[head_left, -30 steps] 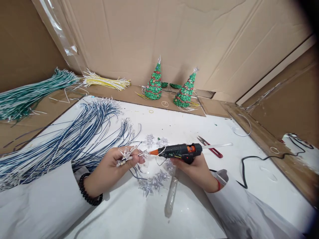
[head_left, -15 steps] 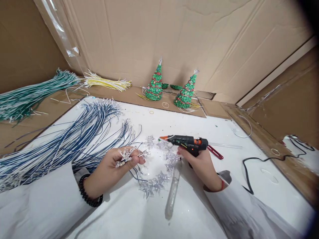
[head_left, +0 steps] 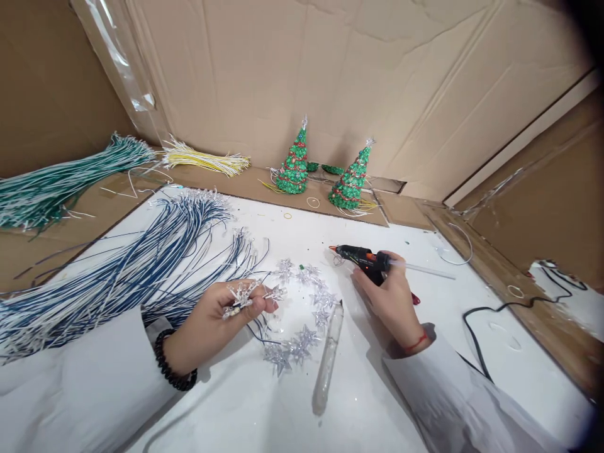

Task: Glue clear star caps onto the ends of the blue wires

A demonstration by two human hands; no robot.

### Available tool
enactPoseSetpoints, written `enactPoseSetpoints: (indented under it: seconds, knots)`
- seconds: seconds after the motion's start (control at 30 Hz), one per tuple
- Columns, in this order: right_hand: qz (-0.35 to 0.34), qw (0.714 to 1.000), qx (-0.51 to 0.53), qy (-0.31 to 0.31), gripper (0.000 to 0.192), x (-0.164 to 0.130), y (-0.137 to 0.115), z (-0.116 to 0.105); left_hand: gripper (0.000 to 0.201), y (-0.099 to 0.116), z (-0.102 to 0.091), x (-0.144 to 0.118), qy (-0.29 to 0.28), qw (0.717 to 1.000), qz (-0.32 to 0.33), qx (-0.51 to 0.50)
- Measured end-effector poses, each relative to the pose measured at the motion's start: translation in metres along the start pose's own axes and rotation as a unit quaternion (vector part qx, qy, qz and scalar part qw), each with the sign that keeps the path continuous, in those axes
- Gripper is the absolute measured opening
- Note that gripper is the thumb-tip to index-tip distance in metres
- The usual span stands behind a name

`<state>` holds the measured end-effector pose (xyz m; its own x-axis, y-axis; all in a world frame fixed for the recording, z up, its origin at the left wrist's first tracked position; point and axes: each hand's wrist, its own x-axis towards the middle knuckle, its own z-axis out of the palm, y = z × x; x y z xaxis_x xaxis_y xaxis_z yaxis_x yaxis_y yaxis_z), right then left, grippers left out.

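My left hand (head_left: 233,308) is closed on a small bunch of LEDs (head_left: 243,292) with clear heads, and a clear star (head_left: 275,293) shows at its fingertips. Blue and white wires trail from beneath that hand. My right hand (head_left: 391,302) grips a black and orange glue gun (head_left: 361,257) low over the table, nozzle pointing left, with a clear glue stick (head_left: 431,272) sticking out of its back. Between the hands, several clear plastic stars (head_left: 302,343) lie in a loose ring. Right of them rests a translucent rod-shaped tool (head_left: 328,365) with a dark tip.
Blue and white wires (head_left: 155,251) spread over the table's left side. Behind them lie a green and white bundle (head_left: 89,173) and a yellow one (head_left: 207,157). Two decorated miniature Christmas trees (head_left: 295,163) stand at the back. A black cord (head_left: 476,333) runs along the right.
My right hand has moved the glue gun right, away from the stars, and its grip has shifted toward the gun's back. My left hand stays nearly still.
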<state>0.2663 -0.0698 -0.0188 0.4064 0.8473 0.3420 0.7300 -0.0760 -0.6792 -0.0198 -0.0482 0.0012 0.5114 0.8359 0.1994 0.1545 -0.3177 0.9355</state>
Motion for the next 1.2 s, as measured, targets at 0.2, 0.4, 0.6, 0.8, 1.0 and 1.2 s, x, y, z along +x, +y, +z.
enactPoseSetpoints:
  seconds: [0.2, 0.4, 0.6, 0.8, 1.0, 1.2]
  knots:
    - [0.031, 0.985, -0.023, 0.168, 0.055, -0.041, -0.012, -0.015, 0.027, -0.002, 0.001, -0.003, 0.014, 0.999, -0.003, -0.030]
    - [-0.096, 0.972, 0.123, -0.177, 0.006, -0.077, -0.070, -0.011, 0.031, 0.001, 0.001, -0.002, 0.019, 0.999, 0.016, -0.028]
    - [-0.102, 0.893, 0.280, -0.338, 0.030, -0.041, -0.094, 0.027, 0.031, 0.005, -0.003, 0.001, 0.002, 1.000, 0.026, -0.003]
    - [-0.097, 0.853, 0.393, -0.329, 0.022, -0.047, -0.077, 0.045, 0.030, 0.003, -0.001, 0.002, -0.063, 0.998, 0.022, -0.007]
    - [-0.082, 0.820, 0.454, -0.339, 0.018, -0.053, -0.076, 0.045, 0.037, 0.006, -0.002, 0.002, -0.102, 0.994, 0.023, 0.013]
    - [-0.023, 0.782, 0.535, -0.318, 0.013, -0.053, -0.080, 0.046, 0.037, 0.010, -0.001, 0.002, -0.096, 0.995, 0.034, 0.020]
